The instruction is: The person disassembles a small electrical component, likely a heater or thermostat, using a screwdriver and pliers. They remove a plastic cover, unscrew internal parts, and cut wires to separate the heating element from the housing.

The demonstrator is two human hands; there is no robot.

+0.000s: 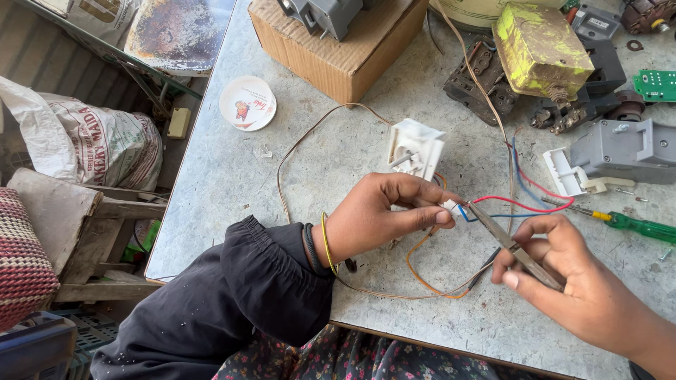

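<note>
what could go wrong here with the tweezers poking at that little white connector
The tweezers in the right hand could slip off the small white connector and jab the left hand fingers pinching it. The tip might also nick the thin red wire or blue wire. Tugging could drag the white switch box.

A grey speckled worktable (232, 176) fills most of the view, lit by hard daylight that throws short, sharp shadows. At about nine o'clock, beside the table's edge, stands a rough wooden stool (84, 218), and a woven red-and-white cushion (21, 260) lies at its near side. Behind the stool, toward ten o'clock, slumps a printed white sack (105, 144) (creased and partly in shade). At eleven o'clock a rusted metal sheet (176, 28) leans. A dark plastic crate (42, 345) sits at seven o'clock.
</note>
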